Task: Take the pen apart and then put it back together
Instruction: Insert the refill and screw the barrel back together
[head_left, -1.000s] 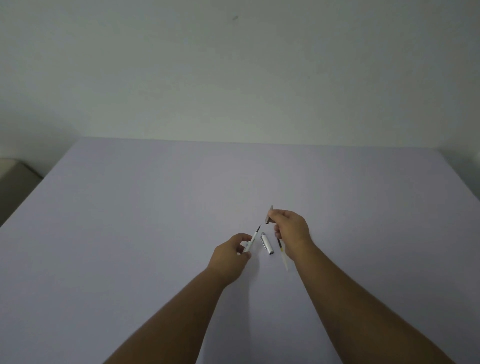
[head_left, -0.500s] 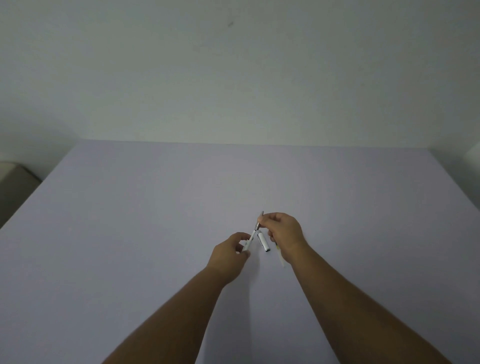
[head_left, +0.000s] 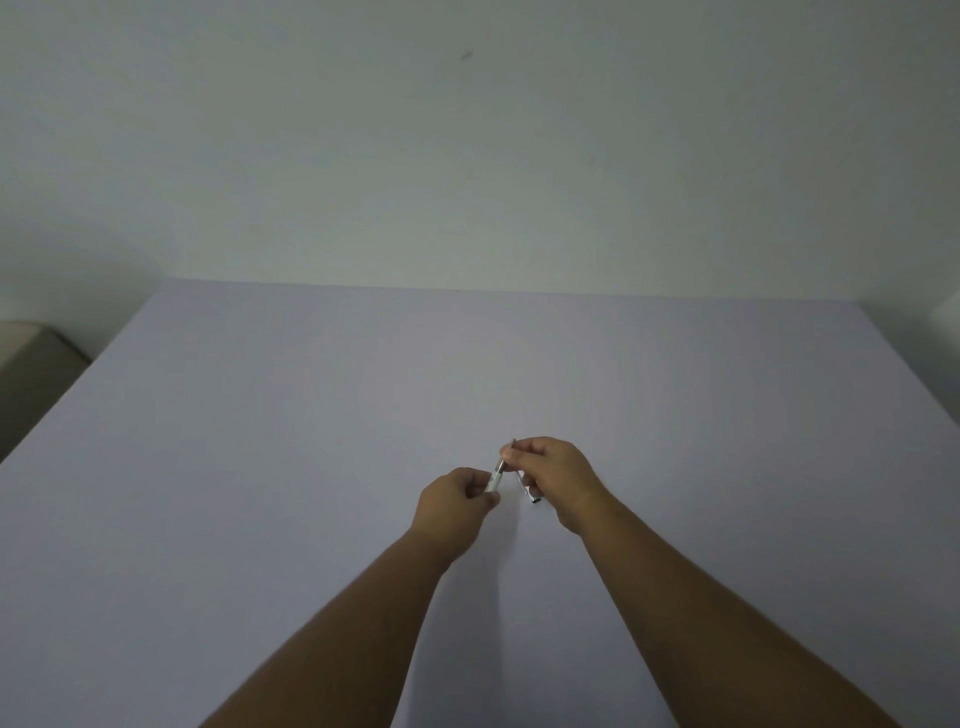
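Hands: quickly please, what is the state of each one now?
Left hand: closed, fingers holding the white plastic pen barrel.
Right hand: closed, fingers pinching the small grey pen tip piece at the barrel's upper end.

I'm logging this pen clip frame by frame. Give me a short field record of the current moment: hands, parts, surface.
surface: pale lilac tabletop
left hand: pinching the lower end of the white pen barrel
right hand: fingers closed on the grey tip section at the barrel's upper end
barrel pose: held above the table, tilted, upper end away from the person
loose part: small white and dark pen piece on the table beside the right hand, partly hidden
joint state: too small to tell
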